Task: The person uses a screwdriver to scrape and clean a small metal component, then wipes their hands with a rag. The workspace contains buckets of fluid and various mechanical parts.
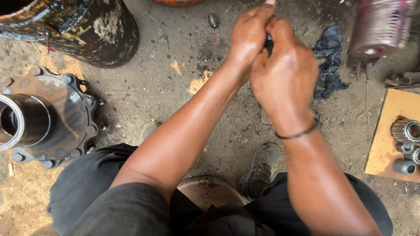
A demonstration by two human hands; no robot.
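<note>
Since both oily hands, left hand (250, 37) and right hand (284, 74), are clamped around a small dark part (269, 43), it could easily squirt out. It'd drop onto the gritty dirt floor (175, 87) and pick up sand.

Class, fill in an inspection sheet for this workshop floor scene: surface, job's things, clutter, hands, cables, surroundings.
Surface: dirt floor, oil-stained, with pale patches.
Job's things: small dark part clasped between both hands, mostly hidden.
Clutter: wheel hub with studs at left; bearings and a sleeve on a cardboard sheet at right; dark rag; small bits near the top.
Hands: left hand and right hand closed together on the part; a thin band on the right wrist.
Cables: nothing seen.
Surroundings: grimy drum upper left; blurred cylindrical part upper right; worn shoes below.
</note>
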